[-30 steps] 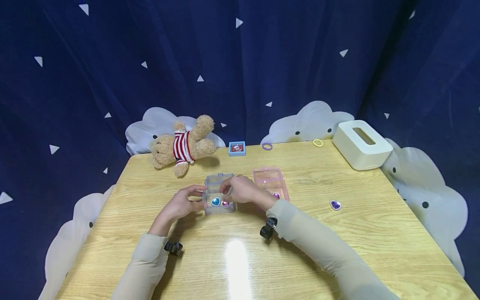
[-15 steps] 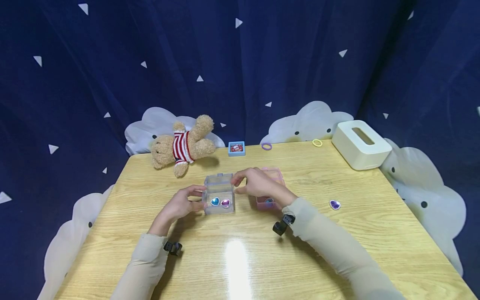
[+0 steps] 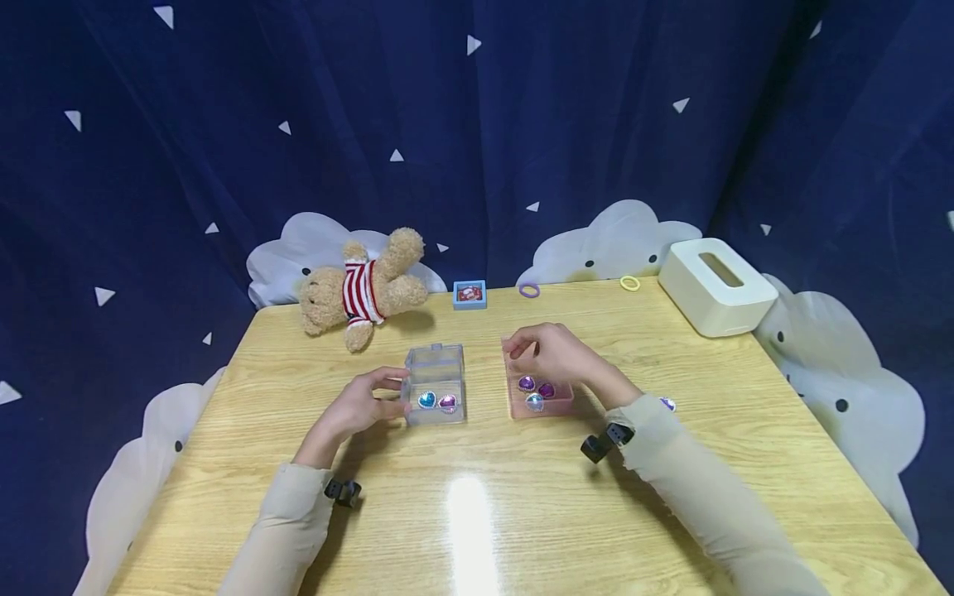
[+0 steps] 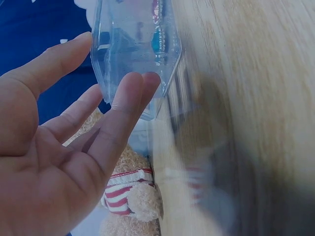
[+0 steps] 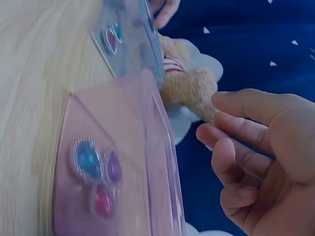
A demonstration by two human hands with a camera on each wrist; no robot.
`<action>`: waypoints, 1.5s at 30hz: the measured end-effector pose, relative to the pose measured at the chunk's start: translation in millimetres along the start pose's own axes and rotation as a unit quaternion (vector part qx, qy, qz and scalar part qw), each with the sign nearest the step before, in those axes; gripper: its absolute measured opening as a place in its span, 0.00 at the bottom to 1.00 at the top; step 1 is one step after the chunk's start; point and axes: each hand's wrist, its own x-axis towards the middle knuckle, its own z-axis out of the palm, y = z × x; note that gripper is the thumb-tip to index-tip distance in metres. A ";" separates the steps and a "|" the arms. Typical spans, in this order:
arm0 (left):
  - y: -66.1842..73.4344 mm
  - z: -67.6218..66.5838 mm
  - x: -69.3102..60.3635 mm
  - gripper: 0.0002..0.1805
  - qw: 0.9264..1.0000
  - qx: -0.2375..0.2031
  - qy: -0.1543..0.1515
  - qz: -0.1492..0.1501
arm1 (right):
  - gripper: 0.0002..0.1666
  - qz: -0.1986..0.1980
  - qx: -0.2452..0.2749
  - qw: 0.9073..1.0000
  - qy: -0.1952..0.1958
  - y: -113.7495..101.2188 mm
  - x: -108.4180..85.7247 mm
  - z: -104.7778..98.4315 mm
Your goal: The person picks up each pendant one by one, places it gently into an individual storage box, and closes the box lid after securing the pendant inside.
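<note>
My left hand (image 3: 363, 406) has its fingertips against the left side of an open clear bluish plastic box (image 3: 434, 375), fingers extended. In that box lie a blue heart-shaped gem (image 3: 427, 400) and a pink gem (image 3: 447, 403). Above the back part of an open pink plastic box (image 3: 561, 407) hovers my right hand (image 3: 555, 354), its fingers loosely bent with nothing seen between them. It covers much of the pink lid. A light blue gem (image 5: 88, 158), a purple gem (image 5: 113, 168) and a pinkish gem (image 5: 104, 201) lie inside the pink box.
One more purple gem (image 3: 667, 403) lies on the table, partly behind the right sleeve. Along the back are a teddy bear (image 3: 361, 291), a small blue square box (image 3: 469, 305), a purple ring (image 3: 529, 290), a yellow ring (image 3: 629, 283) and a white tissue box (image 3: 717, 300).
My right hand has moved right, from over the clear box to over the pink one. The gems in the pink box have come into view. My left hand stays where it was.
</note>
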 end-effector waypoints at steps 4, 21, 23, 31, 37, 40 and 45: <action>-1.2 0.1 -0.1 0.32 1.000 0.008 0.000 0.004 | 0.14 0.002 0.003 1.000 0.010 11.8 -8.8 -9.0; -5.2 0.0 1.2 0.31 1.000 0.021 0.001 0.014 | 0.13 0.024 -0.043 0.998 0.041 58.3 -49.2 -43.3; -5.0 0.0 1.1 0.31 1.000 0.023 0.001 0.014 | 0.13 0.031 -0.047 0.998 0.041 64.8 -54.5 -46.3; -4.0 -0.3 0.3 0.31 1.000 0.022 0.000 0.014 | 0.14 0.061 -0.061 0.995 0.045 89.1 -76.4 -59.0; -4.1 -1.3 -0.5 0.32 1.000 0.023 0.002 0.016 | 0.13 0.072 -0.069 0.994 0.040 101.8 -92.8 -66.5; -3.1 -1.6 -1.2 0.32 1.000 0.024 0.001 0.015 | 0.12 0.069 -0.073 0.995 0.030 107.0 -100.7 -69.3; -0.2 -1.7 -1.9 0.32 1.000 0.010 -0.001 0.010 | 0.13 0.069 -0.075 0.995 0.016 116.9 -112.0 -73.6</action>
